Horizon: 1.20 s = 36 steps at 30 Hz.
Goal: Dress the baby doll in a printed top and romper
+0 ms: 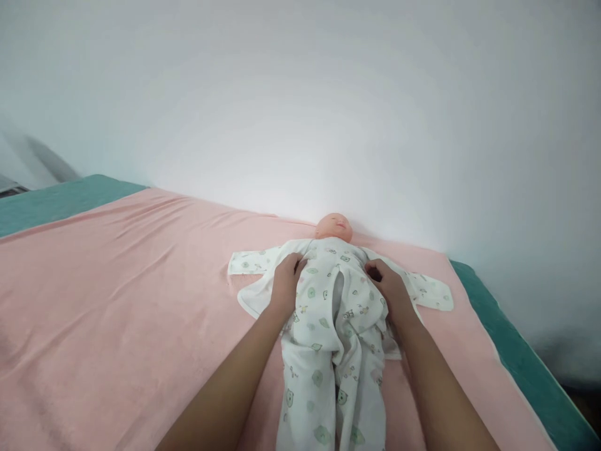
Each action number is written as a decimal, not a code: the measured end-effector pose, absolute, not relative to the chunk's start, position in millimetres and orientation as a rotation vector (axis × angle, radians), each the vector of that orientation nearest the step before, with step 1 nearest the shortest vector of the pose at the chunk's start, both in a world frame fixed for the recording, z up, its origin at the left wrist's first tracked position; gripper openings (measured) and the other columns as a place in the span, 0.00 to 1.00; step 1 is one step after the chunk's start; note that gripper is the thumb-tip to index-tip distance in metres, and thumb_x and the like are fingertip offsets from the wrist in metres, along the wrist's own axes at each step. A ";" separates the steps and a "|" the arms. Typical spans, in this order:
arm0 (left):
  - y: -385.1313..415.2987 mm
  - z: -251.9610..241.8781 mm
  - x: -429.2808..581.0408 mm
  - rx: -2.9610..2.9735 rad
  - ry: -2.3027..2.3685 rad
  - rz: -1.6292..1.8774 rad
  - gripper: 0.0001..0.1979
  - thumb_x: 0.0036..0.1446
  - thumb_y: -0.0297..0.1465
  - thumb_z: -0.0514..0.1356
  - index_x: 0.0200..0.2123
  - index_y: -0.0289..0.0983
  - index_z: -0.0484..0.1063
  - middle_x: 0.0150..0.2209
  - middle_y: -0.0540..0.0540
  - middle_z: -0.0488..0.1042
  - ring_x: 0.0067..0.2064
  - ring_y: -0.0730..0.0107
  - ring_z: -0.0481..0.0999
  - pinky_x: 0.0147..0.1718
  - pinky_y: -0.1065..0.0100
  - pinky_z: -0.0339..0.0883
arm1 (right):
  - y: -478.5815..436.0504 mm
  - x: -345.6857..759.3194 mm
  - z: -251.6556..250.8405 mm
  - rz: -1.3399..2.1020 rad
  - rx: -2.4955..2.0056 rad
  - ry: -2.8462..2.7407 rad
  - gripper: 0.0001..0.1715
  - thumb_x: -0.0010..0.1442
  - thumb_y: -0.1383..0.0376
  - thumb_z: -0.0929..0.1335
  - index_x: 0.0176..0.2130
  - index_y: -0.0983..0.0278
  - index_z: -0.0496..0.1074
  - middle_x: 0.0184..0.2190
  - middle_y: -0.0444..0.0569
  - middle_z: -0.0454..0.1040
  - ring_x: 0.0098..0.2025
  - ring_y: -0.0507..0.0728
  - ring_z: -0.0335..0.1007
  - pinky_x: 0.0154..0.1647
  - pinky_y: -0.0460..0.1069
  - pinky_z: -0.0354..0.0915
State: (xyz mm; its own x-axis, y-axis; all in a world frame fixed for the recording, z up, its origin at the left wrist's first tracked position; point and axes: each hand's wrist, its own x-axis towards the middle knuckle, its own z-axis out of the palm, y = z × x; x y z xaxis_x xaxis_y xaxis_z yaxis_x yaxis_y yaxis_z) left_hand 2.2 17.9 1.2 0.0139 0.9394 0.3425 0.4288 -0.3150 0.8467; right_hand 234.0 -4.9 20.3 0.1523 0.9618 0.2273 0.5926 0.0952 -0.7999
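Note:
A baby doll [333, 227] lies on its back, its head away from me. White baby trousers [323, 313] with green leaf and animal prints cover it from the chest down, with a slit gaping at the front. A matching baby top [256, 300] lies spread under and around the doll, its sleeves stretched out to both sides. My left hand [284, 285] is closed on the left edge of the trousers near the waist. On the opposite edge, my right hand [390, 288] has its fingers curled round the cloth; the fingertips are partly hidden.
Under the doll is a pink sheet [141, 313], wrinkled at the left. It covers a green mattress [61, 200] that shows at the far left and along the right edge [516, 351]. A plain white wall [300, 113] rises right behind the doll's head.

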 end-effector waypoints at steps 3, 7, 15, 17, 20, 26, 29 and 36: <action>20.3 0.7 0.9 1.794 1.410 1.229 0.09 0.61 0.33 0.51 0.28 0.38 0.62 0.30 0.50 0.67 0.35 0.68 0.65 0.36 0.68 0.59 | -5.1 233.0 20.5 0.471 -1.569 -1.574 0.11 0.50 0.56 0.66 0.30 0.61 0.68 0.29 0.44 0.69 0.33 0.55 0.63 0.37 0.50 0.60; 15.1 2.3 1.4 1.933 1.587 1.009 0.07 0.60 0.30 0.50 0.29 0.38 0.60 0.30 0.48 0.66 0.33 0.67 0.66 0.32 0.67 0.57 | -3.8 229.4 20.1 0.578 -1.448 -1.548 0.15 0.48 0.58 0.67 0.37 0.60 0.71 0.37 0.46 0.70 0.37 0.56 0.64 0.41 0.50 0.61; 5.8 15.6 6.6 2.042 1.876 0.597 0.09 0.66 0.37 0.46 0.37 0.39 0.59 0.38 0.42 0.70 0.36 0.61 0.70 0.27 0.66 0.52 | -1.0 230.2 22.7 0.831 -1.309 -1.491 0.13 0.52 0.54 0.68 0.29 0.61 0.71 0.40 0.46 0.69 0.47 0.57 0.64 0.50 0.49 0.58; 5.4 18.7 5.7 2.033 1.900 0.528 0.11 0.67 0.38 0.44 0.38 0.39 0.60 0.39 0.41 0.71 0.37 0.60 0.71 0.28 0.66 0.52 | -2.2 231.1 22.4 0.890 -1.324 -1.442 0.15 0.52 0.52 0.68 0.27 0.62 0.71 0.42 0.46 0.70 0.46 0.57 0.64 0.48 0.49 0.59; 7.3 20.3 0.9 2.109 1.835 0.463 0.09 0.66 0.37 0.47 0.39 0.38 0.61 0.40 0.41 0.72 0.41 0.59 0.72 0.31 0.66 0.55 | -5.7 230.3 22.1 0.976 -1.385 -1.244 0.18 0.51 0.50 0.70 0.29 0.62 0.70 0.37 0.45 0.72 0.38 0.55 0.65 0.38 0.47 0.61; 17.1 15.9 -9.0 2.110 1.768 0.582 0.10 0.65 0.34 0.46 0.32 0.39 0.61 0.34 0.45 0.73 0.36 0.62 0.72 0.32 0.65 0.57 | -9.3 226.7 20.2 0.926 -1.355 -0.932 0.19 0.46 0.51 0.73 0.29 0.62 0.70 0.24 0.39 0.67 0.27 0.51 0.60 0.28 0.45 0.58; 22.9 11.5 -9.5 2.016 1.864 0.621 0.12 0.66 0.34 0.43 0.33 0.40 0.61 0.30 0.46 0.72 0.31 0.63 0.71 0.30 0.65 0.57 | -9.9 228.0 17.4 0.822 -1.374 -0.874 0.19 0.46 0.50 0.73 0.28 0.61 0.68 0.21 0.38 0.65 0.25 0.50 0.58 0.27 0.45 0.56; 23.1 3.2 -6.3 2.126 1.891 0.539 0.09 0.66 0.32 0.46 0.38 0.39 0.63 0.41 0.43 0.72 0.39 0.62 0.72 0.34 0.65 0.58 | -12.2 236.5 10.1 0.585 -1.656 -1.283 0.20 0.55 0.47 0.66 0.32 0.61 0.70 0.27 0.42 0.71 0.32 0.55 0.63 0.33 0.48 0.58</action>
